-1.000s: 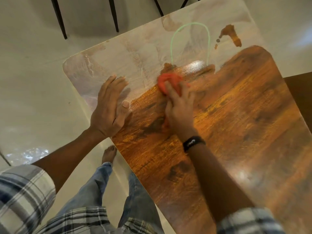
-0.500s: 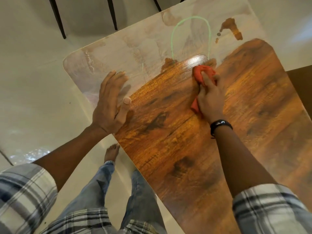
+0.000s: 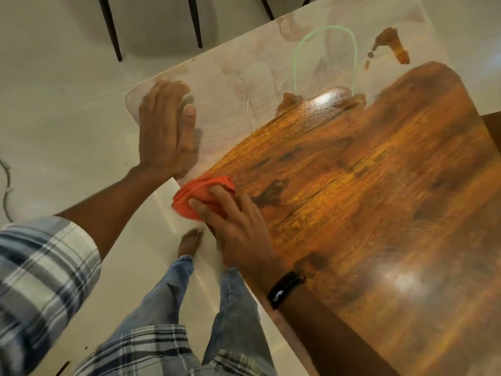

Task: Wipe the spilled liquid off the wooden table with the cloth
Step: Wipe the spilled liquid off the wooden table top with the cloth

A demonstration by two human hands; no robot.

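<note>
We see the wooden tabletop (image 3: 366, 213) fill the frame's right, with pale glare across its upper end. Dark chair legs (image 3: 111, 28) stand at upper left. The left hand (image 3: 165, 128) lies flat on the glare, fingers straight. The right hand (image 3: 238, 232), its grip curled into the bunched orange cloth (image 3: 195, 196), presses it at the tabletop's left edge, long axis rising rightward. Brown spilled liquid (image 3: 393, 44) sits at upper right.

Glossy grained wooden table (image 3: 366, 185); soft orange cloth (image 3: 198, 194), crumpled and matt
</note>
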